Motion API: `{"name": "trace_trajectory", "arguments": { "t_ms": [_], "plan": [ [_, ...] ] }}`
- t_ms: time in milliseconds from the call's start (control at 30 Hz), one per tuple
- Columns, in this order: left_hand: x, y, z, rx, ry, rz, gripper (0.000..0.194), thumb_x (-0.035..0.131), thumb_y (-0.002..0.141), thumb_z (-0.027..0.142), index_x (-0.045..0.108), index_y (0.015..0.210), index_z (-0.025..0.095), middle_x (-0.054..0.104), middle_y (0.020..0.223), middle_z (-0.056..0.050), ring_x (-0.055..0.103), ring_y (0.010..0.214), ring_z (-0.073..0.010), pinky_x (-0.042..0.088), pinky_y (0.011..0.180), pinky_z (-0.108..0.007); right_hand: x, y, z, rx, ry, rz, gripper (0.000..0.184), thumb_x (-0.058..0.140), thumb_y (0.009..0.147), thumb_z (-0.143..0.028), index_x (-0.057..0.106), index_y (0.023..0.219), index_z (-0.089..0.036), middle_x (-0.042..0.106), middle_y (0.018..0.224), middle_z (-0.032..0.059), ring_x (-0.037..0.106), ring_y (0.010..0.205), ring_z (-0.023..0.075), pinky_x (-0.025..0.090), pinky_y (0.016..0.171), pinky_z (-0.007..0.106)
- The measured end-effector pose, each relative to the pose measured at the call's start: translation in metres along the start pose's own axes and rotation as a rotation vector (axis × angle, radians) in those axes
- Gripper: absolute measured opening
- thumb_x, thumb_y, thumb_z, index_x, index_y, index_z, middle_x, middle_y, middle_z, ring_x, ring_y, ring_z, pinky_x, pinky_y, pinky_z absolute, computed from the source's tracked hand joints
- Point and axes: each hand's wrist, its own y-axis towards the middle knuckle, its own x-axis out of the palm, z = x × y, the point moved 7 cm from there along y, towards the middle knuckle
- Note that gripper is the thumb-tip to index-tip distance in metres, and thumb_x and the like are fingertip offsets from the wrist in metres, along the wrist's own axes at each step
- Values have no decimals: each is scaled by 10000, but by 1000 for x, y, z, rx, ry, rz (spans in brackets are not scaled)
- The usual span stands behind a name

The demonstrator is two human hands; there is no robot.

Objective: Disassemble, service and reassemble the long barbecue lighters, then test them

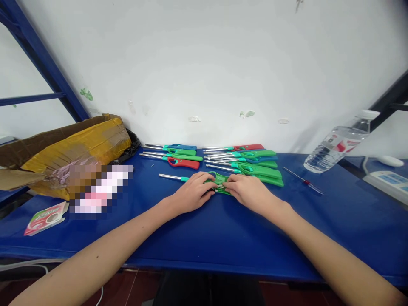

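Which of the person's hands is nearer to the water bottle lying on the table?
The right hand. The water bottle lies farther to its right, toward the wall, while the left hand rests on the other side of the green lighter.

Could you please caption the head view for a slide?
Both hands, left hand and right hand, grip a green lighter on the blue table.

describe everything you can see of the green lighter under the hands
The green lighter is a long-nosed one: a green plastic handle and a thin metal tube with a teal collar pointing left. It lies flat on the blue table, in front of the other lighters. The left hand and right hand press on its handle, hiding most of it.
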Motion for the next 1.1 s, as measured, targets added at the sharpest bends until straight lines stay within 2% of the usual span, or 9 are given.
{"name": "trace_trajectory", "arguments": {
  "t_ms": [200, 533, 867, 1100],
  "plan": [
    [0, -1, 0, 14, 46, -24, 263, 490, 965, 193, 619, 1194, 196, 583, 1176, -113, 530, 1118, -238, 442, 986, -410, 1, 0, -1, 7, 23, -6, 256, 463, 978, -219, 715, 947, -185, 679, 952, 72, 655, 834, 194, 419, 629, 268],
    [0, 0, 2, 7, 90, -46, 291, 503, 957, 188, 597, 1232, 177, 574, 1197, -124, 523, 1135, -247, 443, 995, -410, 1, 0, -4, -10, 45, 18, 256, 468, 977, -218, 715, 1017, -165, 685, 968, 102, 651, 878, 223, 476, 720, 303],
    [1, -1, 2, 12, 152, -64, 317, 497, 979, 298, 579, 1268, 195, 551, 1246, -136, 498, 1197, -267, 428, 1028, -436, 1, -1, -4, -25, -17, 50, 256, 462, 971, -200, 706, 1036, -162, 683, 993, 105, 632, 910, 242, 487, 799, 356],
    [-16, -5, -7, 14, 192, -16, 384, 523, 962, 384, 554, 1281, 173, 558, 1242, -147, 500, 1187, -290, 429, 1014, -466, 0, -2, 1, -22, -23, 83, 249, 478, 969, -237, 684, 1081, -154, 666, 996, 111, 618, 925, 250, 488, 816, 374]
  ]
}}
